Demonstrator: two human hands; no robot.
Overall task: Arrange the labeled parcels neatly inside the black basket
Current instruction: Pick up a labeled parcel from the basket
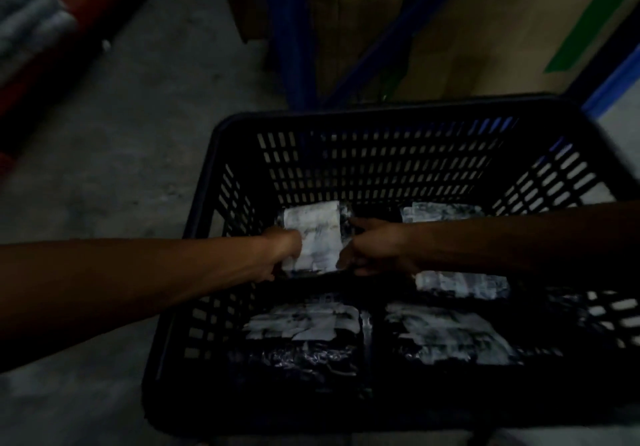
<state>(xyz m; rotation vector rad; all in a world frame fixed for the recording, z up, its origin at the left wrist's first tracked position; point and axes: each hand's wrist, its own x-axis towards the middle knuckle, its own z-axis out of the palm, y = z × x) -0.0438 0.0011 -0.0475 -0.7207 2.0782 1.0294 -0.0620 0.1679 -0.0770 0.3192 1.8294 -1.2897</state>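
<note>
Black slotted basket (381,168), crinkly labeled parcels (304,328)

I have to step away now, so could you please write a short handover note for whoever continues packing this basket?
Left hand: gripping the left edge of the far-left parcel.
Right hand: gripping the same parcel's right edge; it is being set into the far-left corner of the black basket.
Parcels inside: near-left parcel and near-right parcel lie side by side, labels up; another parcel behind the right one; far-right parcel at the back wall.
Done: five parcels in the basket.
Left: release the held parcel flat and square up the right side. The picture is dim; no parcels show outside the basket.
</note>
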